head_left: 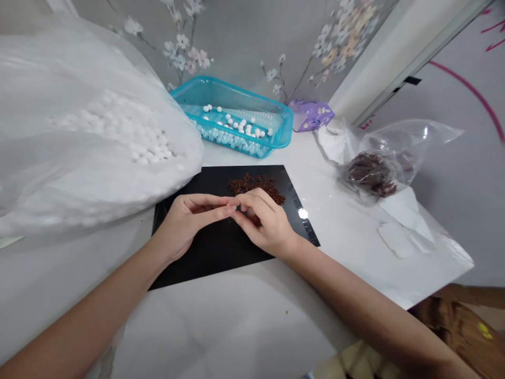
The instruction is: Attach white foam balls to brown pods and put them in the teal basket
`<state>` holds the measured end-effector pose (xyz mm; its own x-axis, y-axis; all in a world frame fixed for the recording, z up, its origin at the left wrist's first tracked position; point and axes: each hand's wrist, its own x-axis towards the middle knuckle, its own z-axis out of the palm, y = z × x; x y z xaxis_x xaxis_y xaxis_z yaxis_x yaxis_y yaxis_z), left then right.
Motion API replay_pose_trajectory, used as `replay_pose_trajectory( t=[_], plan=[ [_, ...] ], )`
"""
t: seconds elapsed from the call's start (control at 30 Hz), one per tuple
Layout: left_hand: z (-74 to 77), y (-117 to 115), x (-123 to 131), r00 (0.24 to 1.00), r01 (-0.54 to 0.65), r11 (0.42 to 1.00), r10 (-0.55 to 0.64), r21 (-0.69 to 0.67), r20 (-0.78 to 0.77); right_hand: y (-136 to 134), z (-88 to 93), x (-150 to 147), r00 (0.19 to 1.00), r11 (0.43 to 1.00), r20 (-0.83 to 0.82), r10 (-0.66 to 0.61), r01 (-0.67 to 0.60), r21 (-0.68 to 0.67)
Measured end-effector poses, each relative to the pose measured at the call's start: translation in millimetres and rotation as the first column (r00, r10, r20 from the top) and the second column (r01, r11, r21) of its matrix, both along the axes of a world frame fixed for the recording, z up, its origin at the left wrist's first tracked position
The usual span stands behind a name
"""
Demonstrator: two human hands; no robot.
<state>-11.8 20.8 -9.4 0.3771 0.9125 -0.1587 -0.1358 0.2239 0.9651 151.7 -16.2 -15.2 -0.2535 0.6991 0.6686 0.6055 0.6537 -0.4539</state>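
Above a black mat (213, 252), my left hand (189, 218) and my right hand (264, 218) meet at the fingertips. Thumb and fingers of each hand are pinched together. Whatever is between them is too small or too hidden to name. Just behind my right hand lies a loose pile of small reddish-brown pieces (256, 184) on the mat, partly covered by the fingers.
A large translucent bag of white balls (145, 142) bulges over the mat's left side. Behind the mat stands a blue plastic basket (286, 126) holding several white balls. A purple tissue pack (311, 115) and a clear bag of dark brown material (371, 173) sit at right.
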Motion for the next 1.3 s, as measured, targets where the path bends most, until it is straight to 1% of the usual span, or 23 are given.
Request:
replay_pose_trajectory(
  t=[0.17, 0.3, 0.5, 0.63, 0.9, 1.03, 1.13, 1.23, 1.3],
  plan=[
    [0.8, -0.8, 1.2, 1.0, 0.003, 1.0, -0.003, 0.011, 0.004, 0.5, -4.7, -0.4, 0.99, 0.993, -0.124, -0.073, 0.061, -0.097],
    [1.3, -0.8, 1.5, 1.0, -0.01, 1.0, 0.01, 0.006, -0.008, 0.7, -6.5, -0.9, 0.977, 0.991, -0.19, -0.096, 0.076, -0.109],
    [0.7, 0.4, 0.7, 0.999, 0.035, 0.999, -0.035, -0.007, -0.01, 0.9, -3.5, 0.0, 0.993, 0.997, -0.101, -0.066, 0.061, -0.047],
    [-0.8, 1.8, 0.1, 0.999, 0.044, 0.999, -0.044, -0.012, -0.016, 0.5, -0.6, 0.1, 0.993, 0.998, -0.101, -0.056, 0.055, -0.021],
    [0.1, 1.2, 0.5, 0.998, 0.056, 0.998, -0.056, -0.007, -0.022, 0.6, -0.2, 0.3, 0.994, 0.995, -0.07, -0.082, 0.078, -0.057],
    [1.0, 1.1, 1.3, 0.998, 0.058, 0.998, -0.059, -0.012, -0.028, 0.9, -0.1, 1.4, 0.998, 0.999, -0.048, -0.034, 0.032, -0.042],
    [0.9, 1.1, 1.1, 0.997, 0.062, 0.998, -0.062, -0.013, -0.04, 1.5, 0.1, 3.4, 1.0, 0.999, -0.001, -0.003, 0.003, -0.035],
    [0.0, 1.2, 0.9, 0.996, 0.068, 0.998, -0.068, -0.013, -0.05, 2.6, -0.8, 4.7, 1.0, 0.998, 0.029, -0.002, 0.004, -0.062],
    [-0.6, 1.3, 1.3, 0.996, 0.073, 0.997, -0.073, -0.001, -0.045, 3.5, -2.3, 4.7, 1.0, 0.996, 0.009, -0.017, 0.017, -0.085]
  ],
)
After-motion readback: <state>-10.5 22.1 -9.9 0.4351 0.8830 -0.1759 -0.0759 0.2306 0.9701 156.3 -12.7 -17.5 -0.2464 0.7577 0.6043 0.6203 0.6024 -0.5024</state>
